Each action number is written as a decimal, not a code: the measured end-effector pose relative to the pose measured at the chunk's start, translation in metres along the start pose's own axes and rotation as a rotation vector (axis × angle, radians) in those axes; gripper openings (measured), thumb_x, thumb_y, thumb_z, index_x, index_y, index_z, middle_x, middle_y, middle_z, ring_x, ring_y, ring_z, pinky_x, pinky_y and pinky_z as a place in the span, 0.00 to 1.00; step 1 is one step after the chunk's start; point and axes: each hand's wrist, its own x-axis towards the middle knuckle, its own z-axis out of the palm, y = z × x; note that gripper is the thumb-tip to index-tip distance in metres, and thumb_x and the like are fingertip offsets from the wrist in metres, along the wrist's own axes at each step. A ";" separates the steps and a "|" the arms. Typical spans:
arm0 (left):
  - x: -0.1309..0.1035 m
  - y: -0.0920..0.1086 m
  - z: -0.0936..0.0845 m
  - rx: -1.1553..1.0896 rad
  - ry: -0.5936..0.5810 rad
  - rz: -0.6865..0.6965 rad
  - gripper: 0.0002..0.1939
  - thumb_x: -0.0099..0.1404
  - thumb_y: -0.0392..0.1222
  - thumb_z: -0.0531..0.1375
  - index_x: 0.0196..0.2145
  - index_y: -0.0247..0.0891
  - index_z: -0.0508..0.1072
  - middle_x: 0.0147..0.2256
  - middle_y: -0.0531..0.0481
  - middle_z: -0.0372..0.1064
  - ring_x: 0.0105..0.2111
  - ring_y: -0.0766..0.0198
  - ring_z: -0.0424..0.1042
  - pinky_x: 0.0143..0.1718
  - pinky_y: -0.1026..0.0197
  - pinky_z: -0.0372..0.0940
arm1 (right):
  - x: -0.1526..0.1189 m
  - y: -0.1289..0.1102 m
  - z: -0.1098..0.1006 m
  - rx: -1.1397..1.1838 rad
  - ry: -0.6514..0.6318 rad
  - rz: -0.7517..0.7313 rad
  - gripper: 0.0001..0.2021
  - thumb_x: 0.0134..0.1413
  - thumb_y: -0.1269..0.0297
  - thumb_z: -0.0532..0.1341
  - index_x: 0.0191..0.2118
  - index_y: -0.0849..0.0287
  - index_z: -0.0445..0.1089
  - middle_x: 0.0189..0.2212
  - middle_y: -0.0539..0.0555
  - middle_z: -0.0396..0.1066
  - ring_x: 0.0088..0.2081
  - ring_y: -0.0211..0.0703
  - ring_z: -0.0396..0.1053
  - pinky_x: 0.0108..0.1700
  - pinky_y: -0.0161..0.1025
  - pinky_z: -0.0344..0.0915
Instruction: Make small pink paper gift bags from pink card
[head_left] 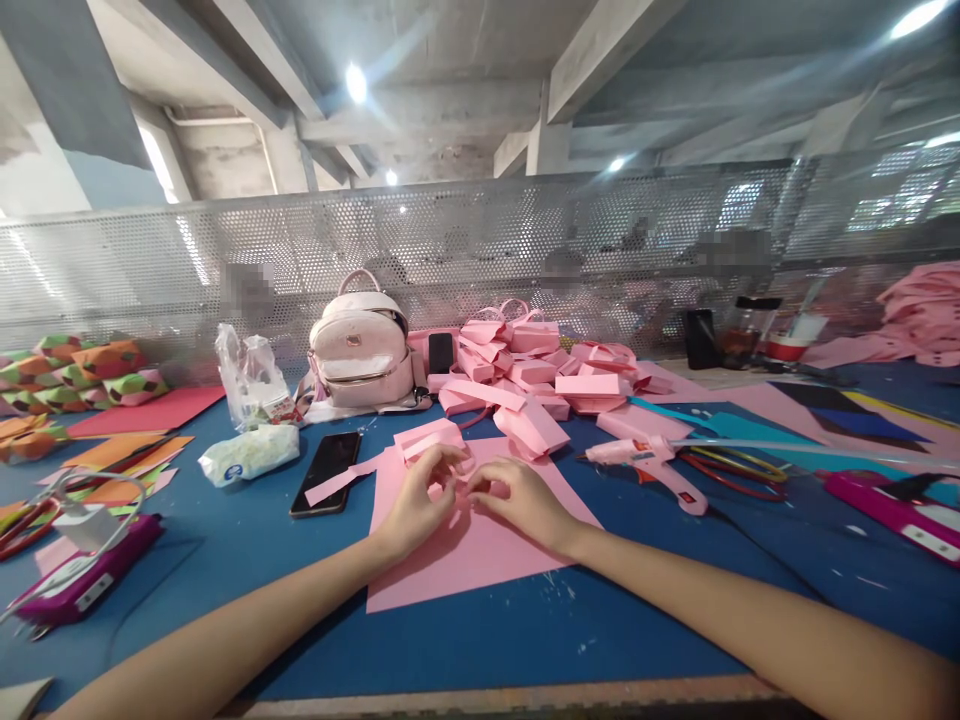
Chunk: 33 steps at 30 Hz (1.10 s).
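Observation:
My left hand (424, 502) curls its fingers at a folded pink paper piece (429, 436), which has a narrow strip reaching left over a black phone (326, 478). My right hand (525, 503) is close beside it, thumb and fingertips pinched together; what lies between them is too small to make out. Both hands are above a flat pink paper sheet (442, 575) on the blue table. Just behind them is a heap of folded pink paper pieces (536, 420), some with looped handles.
A pink glue gun (649, 462) lies right, its cable trailing forward. Behind stand a pale backpack (364, 350) and a plastic bag (251, 380). A tissue pack (251, 455) lies left. Purple power strips (90, 575) sit at both sides, and a perforated metal screen (465, 240) runs along the back.

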 end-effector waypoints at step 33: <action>0.000 -0.009 -0.001 -0.174 -0.067 -0.179 0.14 0.73 0.46 0.60 0.49 0.35 0.73 0.48 0.44 0.72 0.45 0.57 0.75 0.47 0.49 0.72 | -0.002 -0.005 -0.001 0.180 0.036 -0.030 0.04 0.59 0.61 0.65 0.35 0.54 0.75 0.36 0.52 0.77 0.38 0.45 0.73 0.41 0.40 0.67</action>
